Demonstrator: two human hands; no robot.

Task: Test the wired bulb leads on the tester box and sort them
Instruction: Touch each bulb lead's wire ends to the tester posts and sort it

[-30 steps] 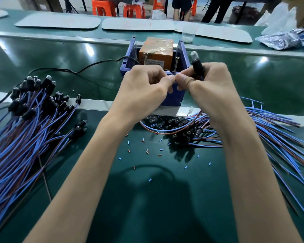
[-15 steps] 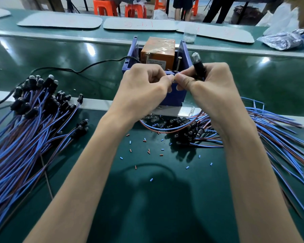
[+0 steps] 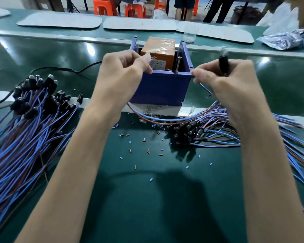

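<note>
Against the view 0.5 s earlier, the 2 hands have parted at upper centre. The left hand [image 3: 128,67] now pinches a blue wire end at the left screw post [image 3: 148,54] of the blue plastic tester box with an orange unit inside [image 3: 161,86], and the right hand [image 3: 223,81] is clamped on the black-sleeved clear bulb lead [image 3: 224,63] just right of that box. By judgement, contact testing is starting and sorting awaits; the bulb is blurred, so whether it is lit cannot be told.
</note>
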